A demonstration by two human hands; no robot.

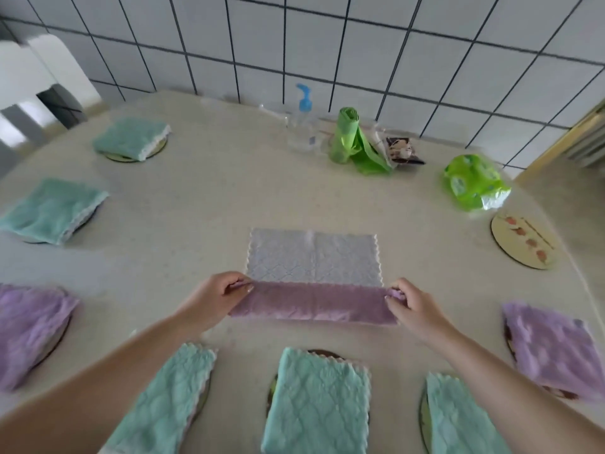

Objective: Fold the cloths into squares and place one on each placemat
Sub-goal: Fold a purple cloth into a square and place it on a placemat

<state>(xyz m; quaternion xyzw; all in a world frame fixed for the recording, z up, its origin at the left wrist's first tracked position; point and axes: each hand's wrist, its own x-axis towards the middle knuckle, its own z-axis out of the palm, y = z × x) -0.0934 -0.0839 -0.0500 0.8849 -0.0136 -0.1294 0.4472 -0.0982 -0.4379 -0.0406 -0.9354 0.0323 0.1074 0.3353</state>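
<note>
A purple cloth (312,273) with a pale grey underside lies flat at the table's middle. Its near edge is turned over as a purple band. My left hand (217,294) pinches that band's left corner and my right hand (409,301) pinches its right corner. Folded teal cloths (319,404) and folded purple cloths (556,348) rest on round placemats around the table's rim. One round placemat (523,240) at the right, printed with flowers, has nothing on it.
At the back stand a clear pump bottle (302,126), a green bag roll (352,140), a dark packet (402,150) and a green tissue pack (473,181). A tiled wall (327,44) lies behind; a white chair (36,80) is far left.
</note>
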